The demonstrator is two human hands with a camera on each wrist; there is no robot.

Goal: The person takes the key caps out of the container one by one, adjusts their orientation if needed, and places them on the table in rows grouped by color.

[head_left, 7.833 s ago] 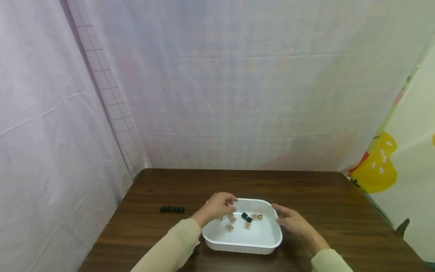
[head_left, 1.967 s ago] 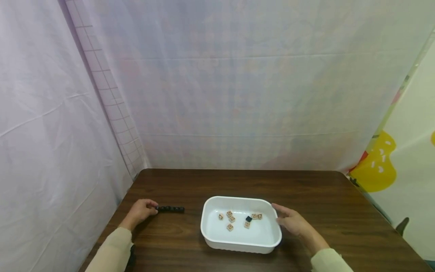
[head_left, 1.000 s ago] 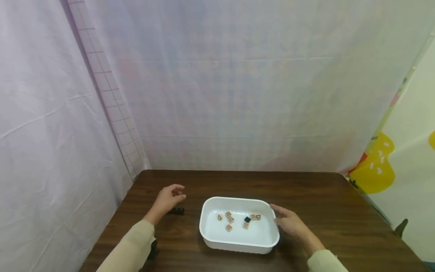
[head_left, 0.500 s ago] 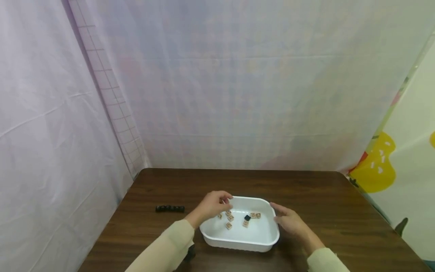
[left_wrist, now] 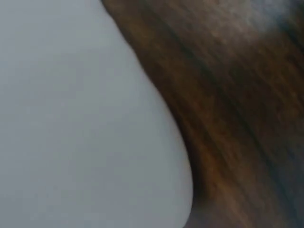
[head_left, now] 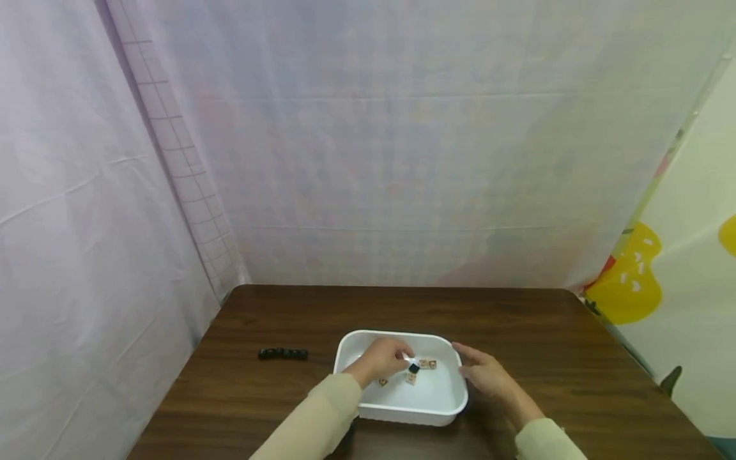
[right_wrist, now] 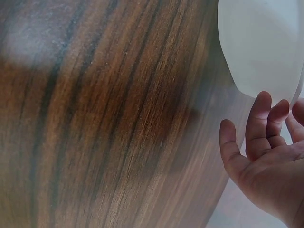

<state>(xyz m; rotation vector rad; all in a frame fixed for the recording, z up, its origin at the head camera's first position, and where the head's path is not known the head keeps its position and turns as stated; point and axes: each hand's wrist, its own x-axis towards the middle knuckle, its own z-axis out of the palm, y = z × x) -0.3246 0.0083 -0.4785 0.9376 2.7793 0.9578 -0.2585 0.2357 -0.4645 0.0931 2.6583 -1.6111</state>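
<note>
My left hand (head_left: 384,359) reaches over the left side of a white tray (head_left: 414,416), thumb and fingertips right beside a single black block (head_left: 414,368), which lies where it was. Just right of it are wooden tiles (head_left: 424,364) with dark markings, and another wooden tile (head_left: 411,378) sits in front. One more tile (head_left: 383,382) shows under the wrist; the hand covers others. My right hand (head_left: 487,374) holds the tray's right rim. In the right wrist view, its fingers (right_wrist: 259,126) are bent against the outer wall of the tray (right_wrist: 261,52).
A short row of black blocks (head_left: 283,353) lies on the dark wooden table (head_left: 287,313), left of the tray. Pale curtains (head_left: 402,160) hang behind and at the left. The left wrist view shows only a blurred white tray wall (left_wrist: 95,118) and wood grain.
The black row has grown by one block at its left end, and one of two black blocks has left the tray. My left hand has since come back into the tray; the right stays.
</note>
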